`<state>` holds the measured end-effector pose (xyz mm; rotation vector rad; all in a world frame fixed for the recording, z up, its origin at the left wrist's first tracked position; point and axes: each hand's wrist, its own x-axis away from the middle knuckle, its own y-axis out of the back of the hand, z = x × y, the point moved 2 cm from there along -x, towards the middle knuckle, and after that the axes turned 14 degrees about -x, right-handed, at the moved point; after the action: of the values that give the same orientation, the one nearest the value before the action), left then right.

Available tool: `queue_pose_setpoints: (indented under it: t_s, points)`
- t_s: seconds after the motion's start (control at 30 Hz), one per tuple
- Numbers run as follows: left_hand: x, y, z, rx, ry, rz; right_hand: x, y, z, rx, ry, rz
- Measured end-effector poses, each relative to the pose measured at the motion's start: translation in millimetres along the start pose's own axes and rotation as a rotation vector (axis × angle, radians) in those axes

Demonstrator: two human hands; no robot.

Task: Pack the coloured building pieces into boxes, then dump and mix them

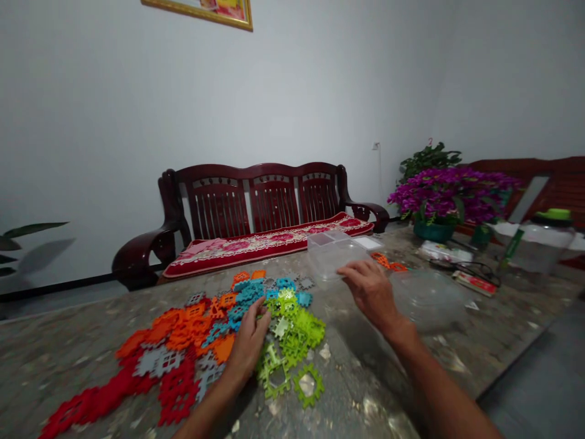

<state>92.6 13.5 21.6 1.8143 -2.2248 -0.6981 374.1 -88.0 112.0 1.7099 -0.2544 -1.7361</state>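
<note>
My left hand [250, 339] rests among a pile of flat interlocking plastic pieces, its fingers stretched forward and slightly apart, with nothing seen in its grasp. Blue pieces [249, 292] lie just past its fingertips, and lime-green pieces [299, 332] are close on its right. Orange pieces [192, 326], grey pieces [158, 361] and red pieces [178, 387] spread to its left. My right hand [372, 292] is closed at the near right edge of a clear plastic box [320, 262] with compartments; its fingertips are partly hidden.
A clear plastic lid [427, 299] lies right of my right forearm. Some orange pieces [388, 262] are behind it. Further right stand a purple flower pot [434, 228] and a large clear bottle [539, 250], with a small red-and-white box [474, 283] nearby. A wooden bench [269, 201] stands beyond the table.
</note>
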Motion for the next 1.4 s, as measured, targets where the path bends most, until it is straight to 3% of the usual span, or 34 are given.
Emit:
queue_pose_setpoints:
  t_s: [0.1,0.2,0.4,0.57,0.7,0.93,1.03,1.1,1.2,1.27,1.33,1.4]
  points:
    - [1,15.5,20,-0.269,-0.198,-0.157,11,45,-39,0.172,-0.111,-0.016]
    - [4,22.1,31,-0.399,-0.283,-0.251,30,81,-74,0.307,-0.188,0.016]
    - [17,12.2,21,-0.585,-0.607,-0.192,72,119,-117,0.405,-0.200,0.033]
    - [44,-6.2,-1,-0.708,-0.930,0.110,88,133,-125,0.405,-0.202,0.050]
    - [59,-22.1,-8,-0.838,-1.022,0.311,90,138,-127,0.337,-0.203,0.071]
    - [37,-41.4,10,-0.987,-0.920,0.167,87,147,-112,0.286,-0.211,0.050]
    - [28,-44.0,17,-1.008,-0.879,0.102,72,129,-86,0.181,-0.256,-0.070]
    - [25,-44.0,20,-0.999,-0.874,0.066,57,96,-69,0.068,-0.315,-0.113]
    - [25,-42.0,25,-0.986,-0.891,0.032,31,22,-58,-0.061,-0.344,0.072]
    - [26,-40.3,26,-0.996,-0.905,0.028,13,-25,-65,-0.017,-0.380,0.165]
    - [27,-38.7,27,-1.006,-0.918,0.019,-4,-62,-81,0.122,-0.470,0.244]
    - [29,-38.1,28,-1.007,-0.933,0.007,-17,-86,-100,0.269,-0.554,0.354]
